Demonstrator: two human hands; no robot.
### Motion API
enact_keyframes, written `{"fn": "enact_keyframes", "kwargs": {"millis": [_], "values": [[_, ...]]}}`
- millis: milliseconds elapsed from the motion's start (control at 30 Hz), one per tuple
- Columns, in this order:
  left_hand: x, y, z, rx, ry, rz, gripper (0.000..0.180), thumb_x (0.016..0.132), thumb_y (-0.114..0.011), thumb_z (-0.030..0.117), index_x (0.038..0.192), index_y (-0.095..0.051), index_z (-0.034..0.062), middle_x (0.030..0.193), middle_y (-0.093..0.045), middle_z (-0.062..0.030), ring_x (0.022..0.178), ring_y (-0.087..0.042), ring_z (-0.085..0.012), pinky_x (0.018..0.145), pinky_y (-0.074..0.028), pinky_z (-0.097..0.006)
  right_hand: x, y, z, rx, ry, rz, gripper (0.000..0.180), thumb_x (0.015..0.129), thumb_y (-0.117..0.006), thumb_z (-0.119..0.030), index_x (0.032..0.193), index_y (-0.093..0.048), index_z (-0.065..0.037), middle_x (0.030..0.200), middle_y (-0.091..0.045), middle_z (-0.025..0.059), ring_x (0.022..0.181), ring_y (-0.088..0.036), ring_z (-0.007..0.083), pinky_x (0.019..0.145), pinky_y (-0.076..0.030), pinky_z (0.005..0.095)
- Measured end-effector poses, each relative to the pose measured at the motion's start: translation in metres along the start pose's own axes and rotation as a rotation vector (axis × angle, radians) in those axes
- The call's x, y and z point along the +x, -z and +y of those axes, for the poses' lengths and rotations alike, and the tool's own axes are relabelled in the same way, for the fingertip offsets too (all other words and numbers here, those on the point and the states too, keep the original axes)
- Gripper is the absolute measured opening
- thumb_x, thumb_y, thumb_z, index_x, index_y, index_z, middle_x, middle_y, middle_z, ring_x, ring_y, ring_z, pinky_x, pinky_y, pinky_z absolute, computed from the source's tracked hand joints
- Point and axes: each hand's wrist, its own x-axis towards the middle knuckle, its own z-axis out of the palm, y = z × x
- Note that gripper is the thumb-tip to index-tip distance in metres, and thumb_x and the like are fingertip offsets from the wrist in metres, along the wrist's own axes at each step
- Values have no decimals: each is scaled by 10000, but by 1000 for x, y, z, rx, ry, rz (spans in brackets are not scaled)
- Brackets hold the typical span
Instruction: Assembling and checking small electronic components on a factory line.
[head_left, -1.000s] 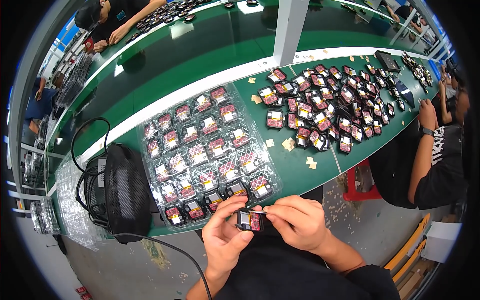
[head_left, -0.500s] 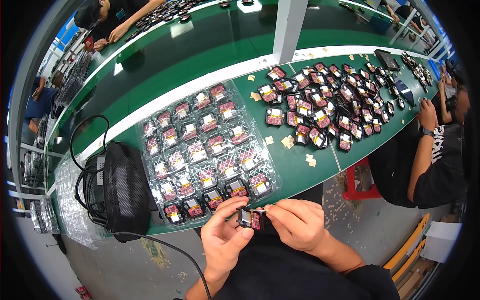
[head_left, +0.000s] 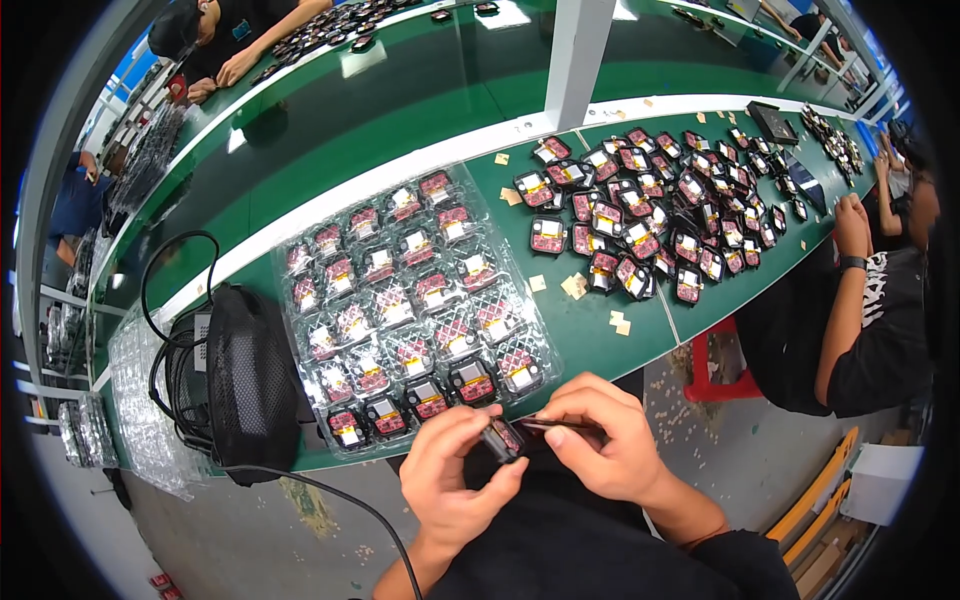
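My left hand [head_left: 445,480] is closed on a small black electronic module [head_left: 503,440], thumb below and fingers above, with its red circuit-board side tilted to the right. Close by on the right, my right hand [head_left: 615,450] pinches a thin, dark tool [head_left: 540,424] that looks like tweezers. The tool's tip is at the module's right edge; whether it touches cannot be made out. Just beyond my hands lies a clear plastic tray [head_left: 545,325] with rows of similar modules in its pockets.
A heap of loose modules [head_left: 640,215] covers the green bench [head_left: 600,360] to the right, with yellowish paper bits [head_left: 574,286] around it. A black mesh bag [head_left: 245,380] with cables and stacked clear trays [head_left: 150,400] are left. A co-worker's arm [head_left: 848,300] reaches in from the right.
The module has been turned and tilted in my left hand. My right hand has shifted its grip, with its thumb now extended along the tool, and more of the tool shows.
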Motion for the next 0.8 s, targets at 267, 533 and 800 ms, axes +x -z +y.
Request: {"fn": "enact_keyframes", "kwargs": {"millis": [267,533,800], "values": [[9,-4,-5,551,-413,-56,440,746,-889,22,1142,-699,-6,1155,-684,-175,1052,-725,-343,904,-623,-420,15,0,-13,-266,129,-46,231,848,-790,-45,1061,-720,7,990,-731,132,785,-740,255,666,-608,325],[24,12,-4,927,-250,-141,440,721,-852,-3,1140,-722,24,1215,-693,-150,1240,-619,-406,1050,-483,-515,36,4,24,-871,494,-26,253,811,-717,-131,1056,-716,-69,1097,-697,28,632,-630,149,544,-529,288],[22,17,-12,962,-316,-135,214,787,-796,-11,987,-773,60,1062,-739,-77,1201,-645,-360,1039,-480,-504,24,7,17,-977,407,-146,403,833,-765,-224,1217,-726,-108,1265,-700,10,570,-565,102,507,-496,253]]}}
